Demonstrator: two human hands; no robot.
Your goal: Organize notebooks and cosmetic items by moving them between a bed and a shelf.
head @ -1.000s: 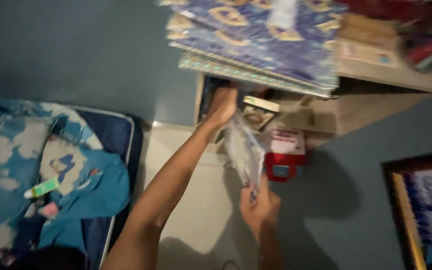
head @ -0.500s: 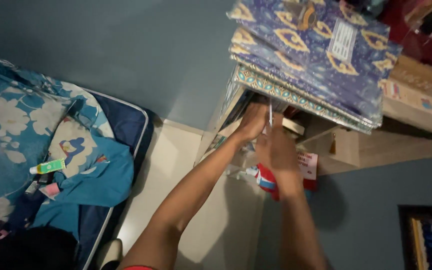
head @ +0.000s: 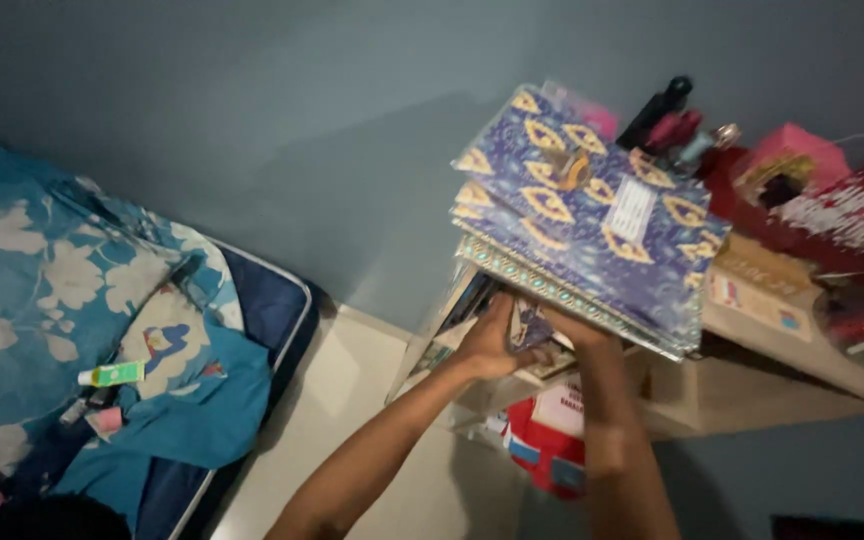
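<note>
Both hands meet at the centre of the frame, reaching into the shelf opening under a stack of patterned packages. The left hand (head: 487,342) is curled with its fingers gone into the dark gap, and whether it grips anything there cannot be told. The right hand (head: 564,330) is mostly hidden beneath the stack, so its grasp cannot be told either; between the two hands sits a small dark patterned item (head: 529,325), touching or just beside both. Directly above them lies the stack of blue packages with yellow motifs (head: 592,215), wrapped in clear plastic and overhanging the edge of the wooden shelf (head: 752,385). Below the hands, under the shelf, a red and white box (head: 550,440) shows. At the upper right, dark bottles (head: 664,115) and red gift items (head: 822,205) crowd the shelf top. A grey-blue wall (head: 252,110) fills the upper frame. At the left edge lies a bed with a blue floral cover (head: 42,290), and a small green and white tube (head: 112,374) rests on it.
</note>
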